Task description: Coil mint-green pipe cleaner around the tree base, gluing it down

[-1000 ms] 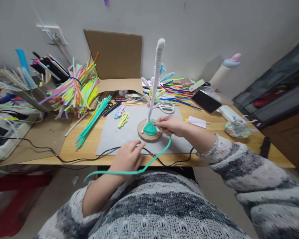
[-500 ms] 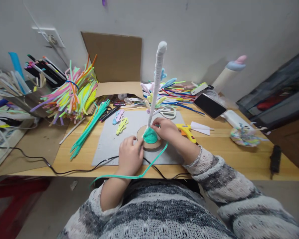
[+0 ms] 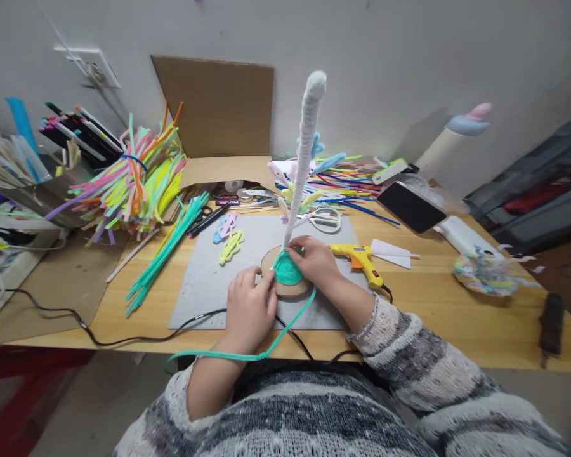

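Observation:
A round cardboard base (image 3: 295, 291) lies on a grey mat, with a tall white wrapped post (image 3: 304, 136) rising from it, leaning slightly right. On the base is a flat coil of green pipe cleaner (image 3: 288, 270). Its loose tail trails past the base's front and over my left wrist. My left hand (image 3: 250, 304) grips the base's left edge, with thumb and fingertips at the coil. The fingers of my right hand (image 3: 318, 261) are pinched on the green pipe cleaner beside the foot of the post; the fingertips partly hide the strand there.
Right of the mat lie a yellow glue gun (image 3: 361, 257), a phone (image 3: 412, 206) and a decorated piece (image 3: 485, 274). Scissors (image 3: 326, 220) and small pipe-cleaner shapes (image 3: 231, 246) rest behind. Green pipe cleaners (image 3: 169, 254) lie left. A black cable (image 3: 157, 339) crosses the front.
The camera view has shifted slightly, so the desk appears a little lower. Both hands stay at the base in nearly the same pose, and the coil's rings show more plainly.

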`<state>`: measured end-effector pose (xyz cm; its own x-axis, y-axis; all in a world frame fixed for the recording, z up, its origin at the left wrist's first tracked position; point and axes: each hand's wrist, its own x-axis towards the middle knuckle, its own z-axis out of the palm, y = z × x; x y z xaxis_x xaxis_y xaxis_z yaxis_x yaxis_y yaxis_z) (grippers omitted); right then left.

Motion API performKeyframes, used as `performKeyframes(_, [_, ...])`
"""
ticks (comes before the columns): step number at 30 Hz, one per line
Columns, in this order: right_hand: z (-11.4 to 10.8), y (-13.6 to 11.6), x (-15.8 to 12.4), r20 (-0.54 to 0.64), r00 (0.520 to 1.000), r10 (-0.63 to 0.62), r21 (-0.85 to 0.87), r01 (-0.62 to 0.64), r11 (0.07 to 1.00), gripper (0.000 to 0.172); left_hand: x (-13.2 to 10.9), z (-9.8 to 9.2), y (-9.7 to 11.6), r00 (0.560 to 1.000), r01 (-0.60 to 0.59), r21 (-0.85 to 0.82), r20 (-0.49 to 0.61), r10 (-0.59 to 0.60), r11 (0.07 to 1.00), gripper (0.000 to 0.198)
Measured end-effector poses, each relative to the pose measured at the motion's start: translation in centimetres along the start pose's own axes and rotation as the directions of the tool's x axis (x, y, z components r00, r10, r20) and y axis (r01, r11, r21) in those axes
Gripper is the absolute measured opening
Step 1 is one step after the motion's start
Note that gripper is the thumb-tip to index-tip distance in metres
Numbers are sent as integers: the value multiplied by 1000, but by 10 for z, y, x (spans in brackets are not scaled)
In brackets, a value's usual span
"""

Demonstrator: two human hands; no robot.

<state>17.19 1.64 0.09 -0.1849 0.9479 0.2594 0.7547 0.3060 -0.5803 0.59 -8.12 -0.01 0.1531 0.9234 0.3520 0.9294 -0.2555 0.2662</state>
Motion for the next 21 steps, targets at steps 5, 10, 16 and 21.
performKeyframes(5, [3, 2, 2, -7, 1000, -3, 13, 4, 1000, 16, 1, 2, 0, 1000, 8, -12, 18, -8, 1000, 35])
performKeyframes(10, [4, 2, 3, 9, 1000, -5, 12, 5, 1000, 17, 1, 1, 0, 999, 16, -12, 37, -16, 1000, 36])
performKeyframes(16, [2, 1, 3, 29, 1000, 5, 0, -5, 1000, 18, 3, 0, 0, 998, 35, -43, 61, -32, 998, 35])
performKeyframes(21, [0, 3, 5, 66, 997, -31, 12, 30, 999, 22, 11, -7, 0, 991, 32, -35, 129, -27, 999, 33])
